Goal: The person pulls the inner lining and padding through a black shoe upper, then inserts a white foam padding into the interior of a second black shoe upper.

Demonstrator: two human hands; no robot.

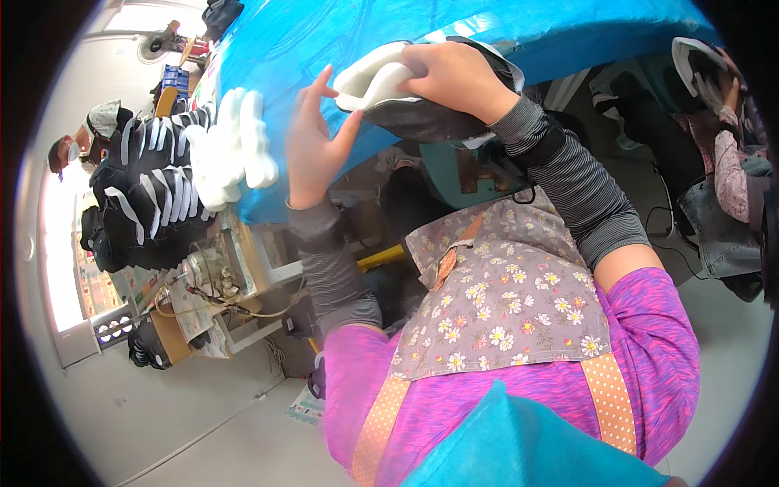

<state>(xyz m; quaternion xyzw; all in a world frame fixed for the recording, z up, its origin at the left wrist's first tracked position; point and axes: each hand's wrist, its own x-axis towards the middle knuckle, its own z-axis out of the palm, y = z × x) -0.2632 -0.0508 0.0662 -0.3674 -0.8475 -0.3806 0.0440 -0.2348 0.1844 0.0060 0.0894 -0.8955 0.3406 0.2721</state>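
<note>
My right hand [462, 77] grips a black shoe [426, 120] near the edge of the blue-covered table. A white, curved insole-like piece [369, 79] shows in its opening, and my right fingers and thumb press on this white part. Just left of the shoe, my left hand [318, 150] is raised with thumb and fingers spread, holding nothing. Motion smears it a little, and its fingertips come close to the shoe's white end. Left of that hand lie piled white insoles [231, 146] on the table.
Blue plastic sheeting [284, 40] covers the table. Black shoe pieces with white strips [154, 187] stand in rows at the left, beside another person in a cap [104, 120]. A wooden stand with a machine [215, 272] is below them. At the far right, another person's hands hold a similar shoe [690, 65].
</note>
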